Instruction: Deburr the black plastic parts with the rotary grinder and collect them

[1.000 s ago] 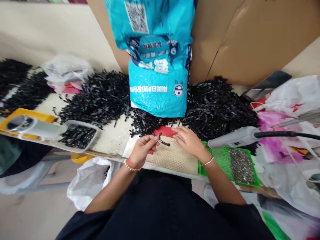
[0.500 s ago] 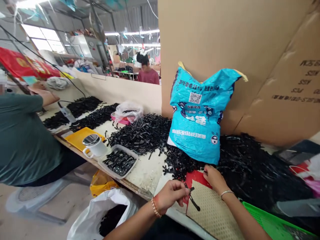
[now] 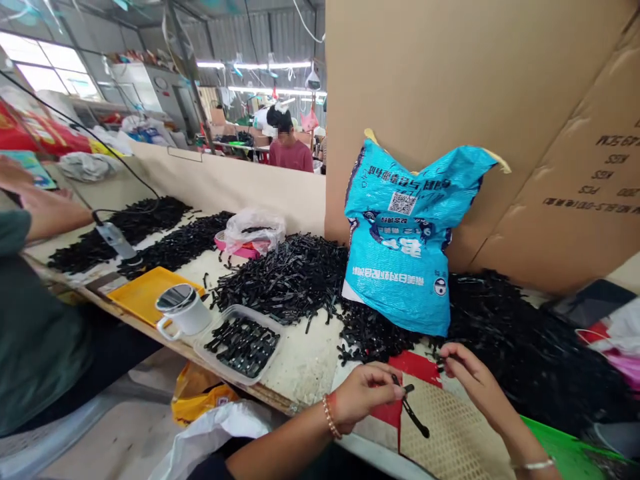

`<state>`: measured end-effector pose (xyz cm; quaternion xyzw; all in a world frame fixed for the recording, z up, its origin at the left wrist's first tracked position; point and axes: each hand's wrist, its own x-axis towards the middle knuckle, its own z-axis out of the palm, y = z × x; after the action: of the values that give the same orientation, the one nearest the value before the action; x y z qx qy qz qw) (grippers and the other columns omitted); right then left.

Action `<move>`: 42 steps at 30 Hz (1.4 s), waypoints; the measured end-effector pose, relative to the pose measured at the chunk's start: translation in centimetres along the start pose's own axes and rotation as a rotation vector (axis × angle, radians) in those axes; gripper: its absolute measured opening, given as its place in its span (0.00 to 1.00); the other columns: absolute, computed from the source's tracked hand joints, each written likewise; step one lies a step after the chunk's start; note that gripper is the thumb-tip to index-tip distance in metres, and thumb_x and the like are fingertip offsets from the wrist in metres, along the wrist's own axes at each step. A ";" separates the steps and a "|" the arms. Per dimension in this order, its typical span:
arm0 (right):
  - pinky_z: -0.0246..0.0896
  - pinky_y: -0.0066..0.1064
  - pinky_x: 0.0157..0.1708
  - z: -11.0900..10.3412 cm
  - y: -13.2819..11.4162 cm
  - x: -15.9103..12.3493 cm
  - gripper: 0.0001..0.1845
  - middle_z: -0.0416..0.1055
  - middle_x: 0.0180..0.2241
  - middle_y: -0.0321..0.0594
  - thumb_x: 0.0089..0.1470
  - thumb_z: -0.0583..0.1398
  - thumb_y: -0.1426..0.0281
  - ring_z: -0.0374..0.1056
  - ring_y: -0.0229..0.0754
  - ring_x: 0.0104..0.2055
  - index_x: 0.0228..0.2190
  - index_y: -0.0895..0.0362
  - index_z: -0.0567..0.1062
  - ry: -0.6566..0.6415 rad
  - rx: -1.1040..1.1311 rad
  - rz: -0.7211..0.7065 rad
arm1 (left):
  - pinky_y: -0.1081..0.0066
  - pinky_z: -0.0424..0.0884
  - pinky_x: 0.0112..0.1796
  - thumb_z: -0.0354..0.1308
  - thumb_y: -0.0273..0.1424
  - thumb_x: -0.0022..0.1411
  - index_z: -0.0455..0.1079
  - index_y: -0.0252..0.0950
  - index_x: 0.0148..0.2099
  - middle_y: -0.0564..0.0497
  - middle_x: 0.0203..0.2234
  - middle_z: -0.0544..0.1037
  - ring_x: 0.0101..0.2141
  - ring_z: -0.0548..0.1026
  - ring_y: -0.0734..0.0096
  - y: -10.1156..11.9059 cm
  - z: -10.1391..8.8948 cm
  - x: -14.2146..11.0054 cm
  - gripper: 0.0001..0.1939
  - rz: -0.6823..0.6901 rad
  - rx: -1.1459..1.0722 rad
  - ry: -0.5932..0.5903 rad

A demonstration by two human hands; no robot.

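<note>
My left hand (image 3: 367,395) is closed in a pinch on a slim black clip (image 3: 416,421), long with a rounded end, which slants down over the tan textured mat (image 3: 445,427). A short dark part crosses it by the fingertips. To the right, my right hand (image 3: 467,373) has its thumb and fingertips together on a small black piece (image 3: 441,364), mostly hidden by the fingers. Below both hands lie the mat and a red patch (image 3: 415,368). Just beyond them, loose black pieces (image 3: 375,331) spread out under a blue printed sack (image 3: 400,267).
A clear tub (image 3: 245,381) of black pieces, a white lidded mug (image 3: 186,320) and a yellow tray (image 3: 135,297) line the left edge. Big black heaps (image 3: 295,273) cover the table. A green basket (image 3: 555,437) sits at right. A co-worker's arm (image 3: 50,210) reaches in from the left.
My right hand has drawn back from the pile under the sack, with a small black piece at its fingertips. My left hand still holds the clip. The view has shifted slightly.
</note>
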<state>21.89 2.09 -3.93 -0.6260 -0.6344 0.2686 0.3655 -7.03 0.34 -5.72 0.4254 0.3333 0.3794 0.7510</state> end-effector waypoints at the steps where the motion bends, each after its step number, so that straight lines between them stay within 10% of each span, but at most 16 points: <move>1: 0.72 0.36 0.37 0.1 -1.3 -1.1 0.18 0.74 0.32 0.42 0.60 0.59 0.51 0.72 0.47 0.33 0.35 0.52 0.79 -0.044 0.069 -0.030 | 0.61 0.73 0.51 0.82 0.52 0.37 0.79 0.33 0.28 0.39 0.51 0.81 0.47 0.78 0.58 0.3 0.3 0.0 0.28 -0.031 -0.043 -0.021; 7: 0.73 0.32 0.34 0.5 -6.7 -5.1 0.22 0.74 0.29 0.41 0.67 0.58 0.51 0.73 0.44 0.32 0.30 0.52 0.79 -0.344 0.178 -0.273 | 0.53 0.79 0.47 0.84 0.45 0.35 0.77 0.32 0.28 0.39 0.40 0.84 0.41 0.82 0.55 -0.6 2.8 -1.4 0.27 -0.193 -0.302 -0.121; 14: 0.79 0.36 0.41 -1.3 -4.7 -6.0 0.17 0.79 0.37 0.45 0.67 0.58 0.54 0.78 0.47 0.39 0.41 0.50 0.81 -0.492 0.104 -0.299 | 0.62 0.80 0.40 0.84 0.51 0.29 0.78 0.33 0.27 0.44 0.28 0.83 0.27 0.81 0.66 -3.7 5.9 -2.7 0.32 -0.186 -0.317 -0.087; 23: 0.79 0.35 0.41 -0.3 -4.1 -8.3 0.18 0.80 0.36 0.46 0.62 0.64 0.51 0.79 0.49 0.39 0.37 0.52 0.84 -0.344 0.203 -0.264 | 0.57 0.79 0.49 0.84 0.53 0.30 0.79 0.31 0.28 0.43 0.30 0.84 0.29 0.80 0.66 -4.2 8.2 -5.0 0.33 -0.120 -0.266 -0.036; 42: 0.79 0.31 0.45 3.7 -5.3 -8.1 0.30 0.85 0.43 0.47 0.44 0.73 0.41 0.82 0.48 0.45 0.41 0.50 0.86 -0.176 0.463 0.123 | 0.69 0.72 0.38 0.77 0.62 0.40 0.77 0.31 0.28 0.48 0.24 0.80 0.27 0.74 0.73 -3.1 6.3 -5.1 0.36 0.072 -0.059 0.096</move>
<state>15.29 -5.88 -2.91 -0.5370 -0.5461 0.4819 0.4256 -3.43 -7.55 -5.00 0.3962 0.3418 0.4359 0.7323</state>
